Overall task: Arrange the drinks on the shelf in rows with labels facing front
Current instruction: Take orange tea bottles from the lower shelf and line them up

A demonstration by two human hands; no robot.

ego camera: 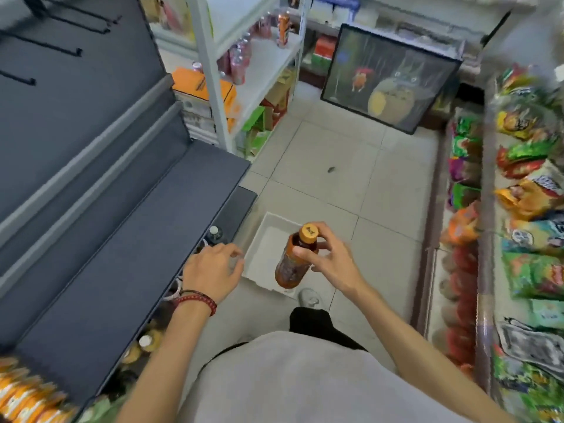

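Note:
My right hand (328,257) grips an orange-capped drink bottle (290,267) by its neck, holding it upright over a white tray (268,236) on the floor. My left hand (213,270), fingers spread and holding nothing, hovers at the front edge of a dark grey shelf (146,239). Below that shelf edge, on a lower level, several bottles show only their caps: a dark one with a white cap (214,232) and yellow ones (146,341). Their labels are hidden.
A white rack (262,65) with pink bottles and cartons stands ahead on the left. Snack bags (531,184) fill the right-hand shelving. A framed picture (390,77) leans at the aisle's end. Tiled floor (335,166) runs between. Orange packets (24,392) sit bottom left.

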